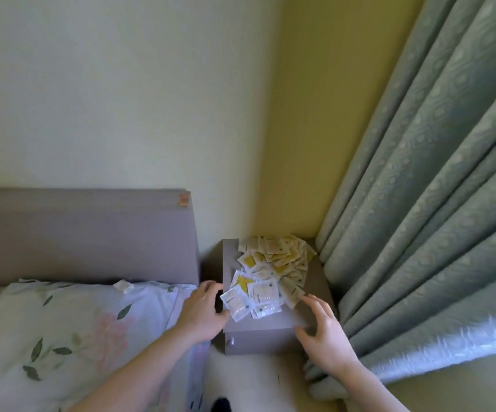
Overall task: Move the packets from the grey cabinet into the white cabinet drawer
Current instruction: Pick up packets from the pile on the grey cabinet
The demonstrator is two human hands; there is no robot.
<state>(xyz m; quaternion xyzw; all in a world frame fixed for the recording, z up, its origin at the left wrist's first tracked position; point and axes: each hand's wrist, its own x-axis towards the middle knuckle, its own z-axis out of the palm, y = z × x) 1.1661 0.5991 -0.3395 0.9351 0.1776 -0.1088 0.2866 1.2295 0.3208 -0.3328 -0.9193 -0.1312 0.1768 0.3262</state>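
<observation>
Both hands flank the packets [266, 275]: left hand [202, 315] touches the near white ones, right hand [324, 334] hovers spread just beside.

The packets [266, 275] on the grey cabinet [270, 331] carry printing, but it is too blurred to read.
</observation>
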